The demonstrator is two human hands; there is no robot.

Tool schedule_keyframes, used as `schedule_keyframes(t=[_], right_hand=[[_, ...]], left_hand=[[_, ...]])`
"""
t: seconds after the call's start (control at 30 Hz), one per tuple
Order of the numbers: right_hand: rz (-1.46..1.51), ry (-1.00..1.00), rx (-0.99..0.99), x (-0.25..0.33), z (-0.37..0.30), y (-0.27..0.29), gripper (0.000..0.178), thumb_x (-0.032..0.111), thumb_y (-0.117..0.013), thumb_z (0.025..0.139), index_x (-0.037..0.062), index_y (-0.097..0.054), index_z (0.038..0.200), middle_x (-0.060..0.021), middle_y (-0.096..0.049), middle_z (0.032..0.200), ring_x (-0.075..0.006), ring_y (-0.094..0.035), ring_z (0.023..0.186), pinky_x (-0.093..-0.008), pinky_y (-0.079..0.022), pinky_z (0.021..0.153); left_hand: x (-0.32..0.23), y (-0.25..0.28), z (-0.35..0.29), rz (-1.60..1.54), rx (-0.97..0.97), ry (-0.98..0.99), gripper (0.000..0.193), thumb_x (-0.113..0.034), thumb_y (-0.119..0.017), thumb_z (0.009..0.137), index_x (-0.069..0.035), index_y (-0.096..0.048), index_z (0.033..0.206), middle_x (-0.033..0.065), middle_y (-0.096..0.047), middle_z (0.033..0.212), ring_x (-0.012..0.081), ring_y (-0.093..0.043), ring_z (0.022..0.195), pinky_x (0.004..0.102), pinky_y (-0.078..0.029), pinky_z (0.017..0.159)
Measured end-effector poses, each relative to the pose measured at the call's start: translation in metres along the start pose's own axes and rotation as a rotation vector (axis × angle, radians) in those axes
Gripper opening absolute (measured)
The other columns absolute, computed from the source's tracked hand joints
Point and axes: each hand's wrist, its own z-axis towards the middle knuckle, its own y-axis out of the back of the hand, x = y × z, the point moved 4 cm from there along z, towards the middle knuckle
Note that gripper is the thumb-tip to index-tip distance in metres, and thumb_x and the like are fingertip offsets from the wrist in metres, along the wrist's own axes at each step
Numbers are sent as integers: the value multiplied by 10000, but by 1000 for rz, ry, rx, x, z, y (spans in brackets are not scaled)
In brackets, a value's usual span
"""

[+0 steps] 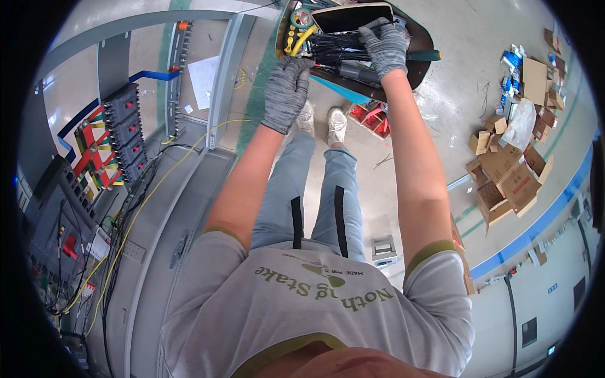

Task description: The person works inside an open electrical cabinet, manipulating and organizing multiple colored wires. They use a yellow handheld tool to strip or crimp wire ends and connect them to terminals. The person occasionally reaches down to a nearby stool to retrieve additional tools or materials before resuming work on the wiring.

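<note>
My right hand (386, 49), in a grey knit glove, reaches into a dark oval tool bin (421, 39). Its fingers are bent down beside a black cable bundle (340, 45), close to the lower edge of a dark-screened tablet (353, 17); what lies under the fingertips is hidden. At the bin's near left rim is my left hand (285, 93), gloved alike, its fingers curled together and their grip hidden. Yellow-handled pliers (304, 39) and a green tape roll (303, 17) lie just beyond it. A dark green handle with an orange end (425, 55) sticks out at the right.
An open grey metal cabinet frame (230, 75) stands left, with black breakers (126, 129), red busbars (94, 151) and a loose yellow wire (151, 189). Below the bin sits a box of red parts (372, 118). Torn cardboard boxes (507, 173) and a plastic bag (521, 126) lie right.
</note>
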Motion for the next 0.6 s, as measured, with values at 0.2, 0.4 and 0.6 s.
schedule_keyframes(t=[0.2,0.4,0.6], right_hand=[[-294,97,-108,15,0,9,137,209,-679,808,86,-619,812,-165,-649,752,-368,-629,751,-443,-499,701],[-257,22,-106,3,-8,-4,153,208,-683,810,80,-600,803,-155,-648,740,-358,-635,746,-440,-502,702],[-61,-84,-90,-7,-14,-17,133,140,-691,818,19,-636,821,-99,-685,734,-203,-649,651,-329,-515,644]], left_hand=[[0,-1,1,36,24,14,141,-60,-587,856,-41,-676,964,149,-642,930,313,-609,884,384,-481,810],[-3,2,4,18,29,15,148,-66,-589,860,-41,-677,977,162,-640,931,322,-607,900,394,-478,822],[0,-1,2,40,16,13,153,-120,-572,873,-77,-672,980,141,-651,968,322,-609,914,411,-485,836]])
